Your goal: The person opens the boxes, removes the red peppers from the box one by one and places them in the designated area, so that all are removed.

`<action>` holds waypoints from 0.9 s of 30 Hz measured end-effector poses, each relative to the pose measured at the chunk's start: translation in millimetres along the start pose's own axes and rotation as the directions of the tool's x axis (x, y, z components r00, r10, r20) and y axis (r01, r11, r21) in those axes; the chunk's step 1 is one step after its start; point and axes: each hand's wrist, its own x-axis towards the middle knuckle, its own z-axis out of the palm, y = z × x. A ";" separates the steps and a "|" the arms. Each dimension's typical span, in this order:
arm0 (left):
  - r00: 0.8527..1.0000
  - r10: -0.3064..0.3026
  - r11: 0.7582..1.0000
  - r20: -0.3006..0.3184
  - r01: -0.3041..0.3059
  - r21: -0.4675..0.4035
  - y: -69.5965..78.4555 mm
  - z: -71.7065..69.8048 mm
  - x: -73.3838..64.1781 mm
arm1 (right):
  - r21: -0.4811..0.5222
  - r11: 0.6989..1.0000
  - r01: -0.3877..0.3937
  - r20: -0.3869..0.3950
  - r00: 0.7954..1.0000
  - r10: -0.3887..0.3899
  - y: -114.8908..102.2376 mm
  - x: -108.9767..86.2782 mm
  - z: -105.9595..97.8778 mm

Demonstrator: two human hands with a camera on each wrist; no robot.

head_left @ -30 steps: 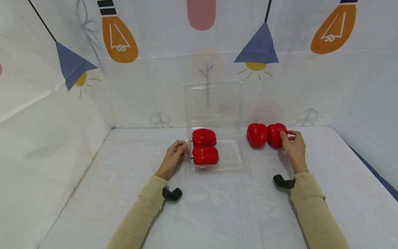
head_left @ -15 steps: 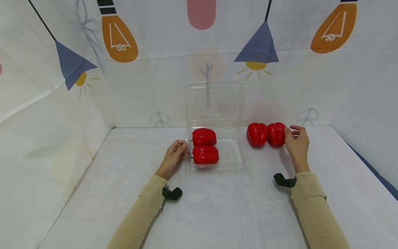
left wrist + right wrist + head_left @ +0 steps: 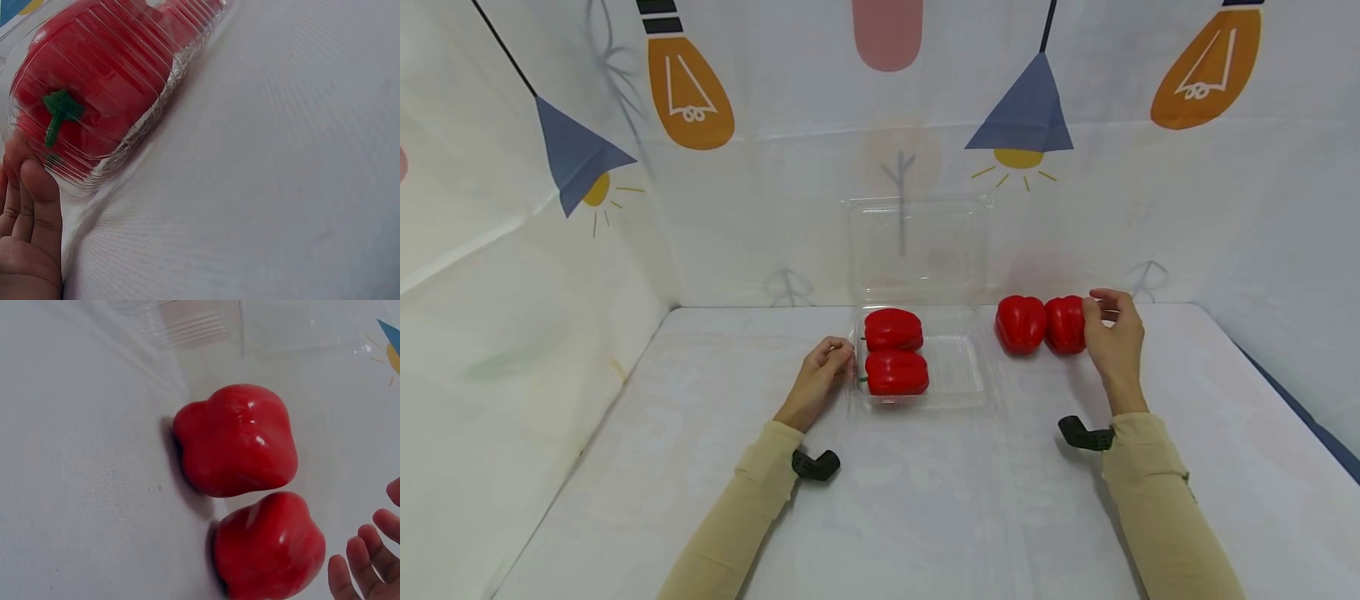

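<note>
Two red bell peppers point(image 3: 897, 372) lie side by side in the left half of a clear plastic clamshell box point(image 3: 955, 367); a green stem point(image 3: 61, 112) shows through its wall in the left wrist view. My left hand point(image 3: 817, 379) holds the box's left edge with thumb and fingertips. To the right of the box, two more red peppers sit together, a nearer-to-box pepper point(image 3: 1020, 325) and a right-hand pepper point(image 3: 1064, 325). Just beside the latter, my right hand point(image 3: 1115, 342) has loosely bent fingers around nothing. A gap separates these fingers point(image 3: 359, 559) from the pepper in the right wrist view.
The box's lid point(image 3: 917, 250) stands raised against the patterned cloth backdrop point(image 3: 760, 200). A white cloth covers the table point(image 3: 910, 508). Black wrist cameras point(image 3: 815, 467) jut inward from both forearms.
My right hand has let go of the right-hand pepper and moved slightly right, its fingers lifting and spreading. My left hand and the box have stayed put.
</note>
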 end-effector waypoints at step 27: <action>1.000 0.003 1.000 0.011 -0.003 -0.019 1.1 0.0 -0.5 | 0.030 0.968 0.248 0.172 0.953 -0.249 -17.5 -22.3 24.5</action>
